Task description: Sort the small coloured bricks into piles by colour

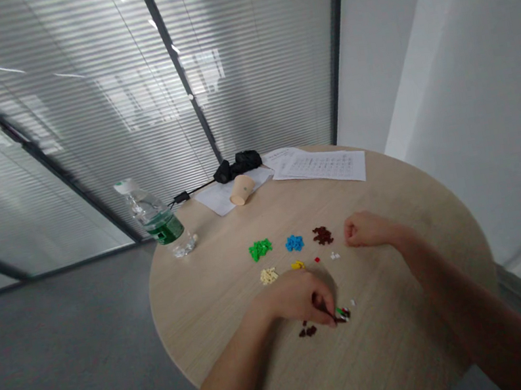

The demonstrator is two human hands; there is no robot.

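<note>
Left hand (301, 296), fingers pinched narrow at a small brick cluster (344, 314)
The cluster lies just right of those fingers; whether gripped, I cannot tell. Light, level pressure would suit. The right hand (369, 229) curls, contents hidden.

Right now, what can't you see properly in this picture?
All in the head view:
Small brick cluster at the left hand: pieces too tiny to count.
Yellow bricks: left hand may hide some.
Inside the right hand: hidden by its curl.
Printed sheets: words too small.
Left forearm: cut off by bottom edge.
</note>
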